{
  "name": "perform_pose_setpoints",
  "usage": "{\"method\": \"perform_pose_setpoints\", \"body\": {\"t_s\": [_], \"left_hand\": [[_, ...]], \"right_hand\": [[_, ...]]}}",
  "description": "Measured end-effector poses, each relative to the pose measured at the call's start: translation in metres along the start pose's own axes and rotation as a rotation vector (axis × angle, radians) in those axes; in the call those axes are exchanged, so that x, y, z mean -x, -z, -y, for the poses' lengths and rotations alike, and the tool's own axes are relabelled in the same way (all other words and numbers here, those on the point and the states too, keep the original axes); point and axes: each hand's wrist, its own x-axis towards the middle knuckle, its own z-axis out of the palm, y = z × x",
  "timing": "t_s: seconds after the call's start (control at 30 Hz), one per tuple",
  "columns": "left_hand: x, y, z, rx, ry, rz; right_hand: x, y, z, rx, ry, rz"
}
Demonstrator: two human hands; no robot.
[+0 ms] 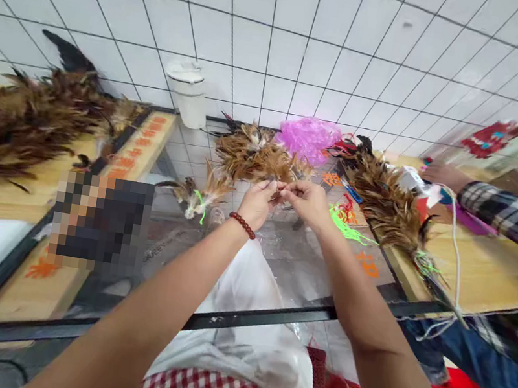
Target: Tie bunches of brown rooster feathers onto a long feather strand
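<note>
My left hand (259,202), with a brown bead bracelet (242,225) at the wrist, is closed in a pinch above the glass tabletop (227,268). My right hand (308,200) pinches close beside it, fingertips nearly meeting. Between them shows a small brown feather (278,198), partly hidden by the fingers. Just behind lies a pile of brown feathers (246,152). A small feather bunch tied with green string (196,200) rests to the left. Bright green strings (347,224) and red ones lie to the right of my right hand.
A large feather heap (20,117) covers the left board; a long feather bundle (385,204) lies at right. Against the tiled wall stand a white lidded bin (189,94) and pink plastic (310,138). Another person's plaid sleeve (516,212) reaches in from the right, near a white cable (456,251).
</note>
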Motion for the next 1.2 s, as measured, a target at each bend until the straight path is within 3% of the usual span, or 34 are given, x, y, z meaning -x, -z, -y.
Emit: {"method": "perform_pose_setpoints", "body": {"t_s": [0.17, 0.3, 0.4, 0.57, 0.83, 1.07, 1.2], "left_hand": [[-0.004, 0.003, 0.0, 0.045, -0.004, -0.07], [-0.005, 0.004, 0.0, 0.03, -0.013, -0.049], [-0.005, 0.003, 0.003, -0.012, -0.044, -0.077], [-0.008, 0.002, 0.009, -0.161, -0.128, -0.149], [-0.01, 0.003, 0.009, -0.191, -0.121, -0.164], [-0.005, -0.001, 0.007, -0.263, -0.065, -0.139], [-0.004, -0.003, 0.008, -0.323, -0.048, -0.139]], "right_hand": [[-0.007, 0.025, -0.023, 0.213, 0.14, 0.173], [-0.005, 0.023, -0.028, 0.332, 0.263, 0.365], [-0.002, 0.018, -0.024, 0.388, 0.306, 0.369], [0.001, 0.022, -0.014, 0.404, 0.241, 0.226], [-0.002, 0.026, -0.024, 0.475, 0.313, 0.469], [0.003, 0.029, -0.012, 0.45, 0.273, 0.265], [0.004, 0.03, -0.009, 0.418, 0.328, 0.156]]}}
